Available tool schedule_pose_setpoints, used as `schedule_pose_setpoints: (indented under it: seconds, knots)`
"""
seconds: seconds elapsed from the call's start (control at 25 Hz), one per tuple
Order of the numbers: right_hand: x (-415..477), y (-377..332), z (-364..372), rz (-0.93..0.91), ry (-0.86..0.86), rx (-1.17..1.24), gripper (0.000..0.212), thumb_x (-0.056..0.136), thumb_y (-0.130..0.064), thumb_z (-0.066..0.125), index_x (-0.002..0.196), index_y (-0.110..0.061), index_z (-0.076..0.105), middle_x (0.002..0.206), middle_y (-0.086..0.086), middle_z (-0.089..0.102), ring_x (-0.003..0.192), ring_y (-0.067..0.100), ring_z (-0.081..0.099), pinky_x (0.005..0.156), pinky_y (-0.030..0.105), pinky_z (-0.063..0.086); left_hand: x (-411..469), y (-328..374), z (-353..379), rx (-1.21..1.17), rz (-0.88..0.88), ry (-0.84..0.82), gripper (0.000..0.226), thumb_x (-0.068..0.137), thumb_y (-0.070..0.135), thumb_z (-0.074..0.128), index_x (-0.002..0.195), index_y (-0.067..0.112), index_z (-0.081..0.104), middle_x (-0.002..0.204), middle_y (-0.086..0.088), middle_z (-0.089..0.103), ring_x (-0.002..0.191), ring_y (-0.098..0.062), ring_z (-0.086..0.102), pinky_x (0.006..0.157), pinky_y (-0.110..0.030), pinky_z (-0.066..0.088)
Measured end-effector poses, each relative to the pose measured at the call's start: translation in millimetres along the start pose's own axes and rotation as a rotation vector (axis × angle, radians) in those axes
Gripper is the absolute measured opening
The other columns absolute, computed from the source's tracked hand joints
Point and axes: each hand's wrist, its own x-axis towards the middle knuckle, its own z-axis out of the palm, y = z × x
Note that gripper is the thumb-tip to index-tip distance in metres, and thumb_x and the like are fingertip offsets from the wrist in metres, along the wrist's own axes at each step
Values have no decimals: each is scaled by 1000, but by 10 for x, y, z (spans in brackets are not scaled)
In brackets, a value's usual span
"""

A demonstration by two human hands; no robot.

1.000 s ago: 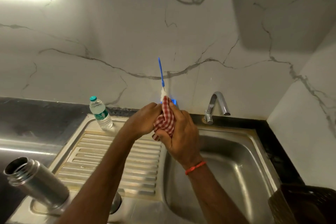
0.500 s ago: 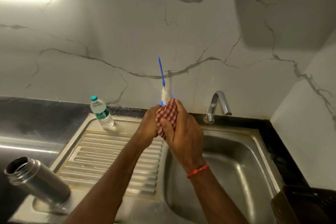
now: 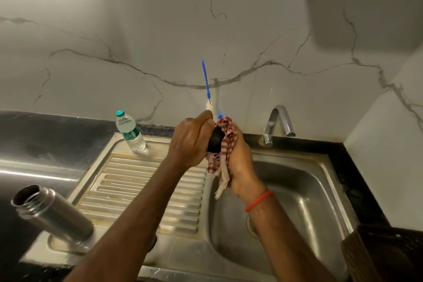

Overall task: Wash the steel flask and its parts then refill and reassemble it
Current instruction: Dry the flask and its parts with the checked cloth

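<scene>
The open steel flask (image 3: pixel 52 213) stands tilted-looking at the near left corner of the sink's drainboard (image 3: pixel 142 181), its mouth uncapped. Above the line between drainboard and basin, my left hand (image 3: pixel 190 142) grips a black rounded flask part (image 3: pixel 215 140). My right hand (image 3: pixel 240 162) holds a red-and-white checked cloth (image 3: pixel 223 155) wrapped against that black part. A frayed end of the cloth hangs below my right palm.
A small plastic water bottle (image 3: pixel 130 131) stands at the drainboard's far edge. A blue-handled bottle brush (image 3: pixel 205 80) leans on the marble wall behind my hands. The tap (image 3: pixel 278 123) is over the steel basin (image 3: pixel 304 192). A dark basket (image 3: pixel 386 254) sits at the near right.
My hands parted slightly, so the black part now shows between my left hand and the cloth. The cloth has shifted down my right hand, its frayed end now hanging.
</scene>
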Motion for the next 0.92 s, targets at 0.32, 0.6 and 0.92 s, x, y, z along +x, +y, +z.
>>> schedule_pose_setpoints:
  seconds: [0.32,0.6,0.92]
  knots:
    - [-21,272,-162,-960,201,-1274,79,94,-74,24,144,-15,39,104,1,70,84,13,68,68,30,60,-50,190,119,-467,-840,116,25,107,21,41,94,12,61,110,-15,60,100,-25,57,93,-39,53]
    - [35,-86,-86,-719,130,-1156,50,104,-56,25,117,-19,56,82,-1,68,69,9,65,58,22,49,-126,121,30,-193,-634,-89,15,109,14,43,101,18,55,100,7,51,81,-5,47,61,0,41]
    - [267,-177,-281,-91,-8,-231,57,96,-58,49,113,-8,71,89,8,72,80,21,67,70,31,54,-267,20,19,-1424,-1050,-86,42,102,36,29,67,16,40,40,5,29,31,-7,24,31,-18,16]
